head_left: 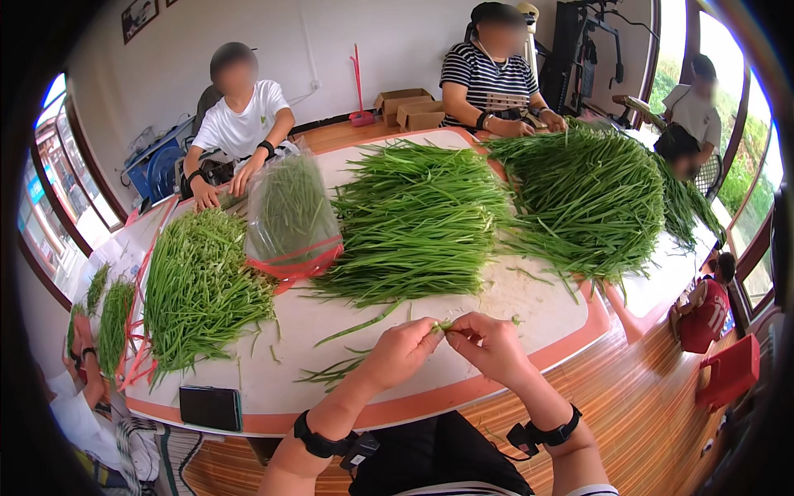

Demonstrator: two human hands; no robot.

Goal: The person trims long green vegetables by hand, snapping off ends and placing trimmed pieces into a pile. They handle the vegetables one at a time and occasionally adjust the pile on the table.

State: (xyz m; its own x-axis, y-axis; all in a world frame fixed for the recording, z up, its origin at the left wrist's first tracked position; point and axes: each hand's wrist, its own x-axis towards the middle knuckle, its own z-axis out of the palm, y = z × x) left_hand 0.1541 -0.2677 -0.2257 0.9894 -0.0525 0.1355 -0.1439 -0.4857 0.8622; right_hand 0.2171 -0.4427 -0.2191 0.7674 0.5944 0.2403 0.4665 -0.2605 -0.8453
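Observation:
Close to the near edge of the table, my left hand [403,351] and my right hand [490,345] meet with fingertips pinched together. Between them is a short pale-green end of a chive stalk [444,325]; most of it is hidden by my fingers. Just beyond lies a broad pile of long green chives [413,227], its cut ends facing right. A few loose chives [337,370] rest to the left of my left forearm.
The white table has an orange border [397,410]. A dark phone [211,408] lies at its near left edge. Other chive heaps [203,285] and a clear bag of chives [294,207] stand left; a larger heap [587,198] lies right. Several people sit around. A red stool [728,372] stands right.

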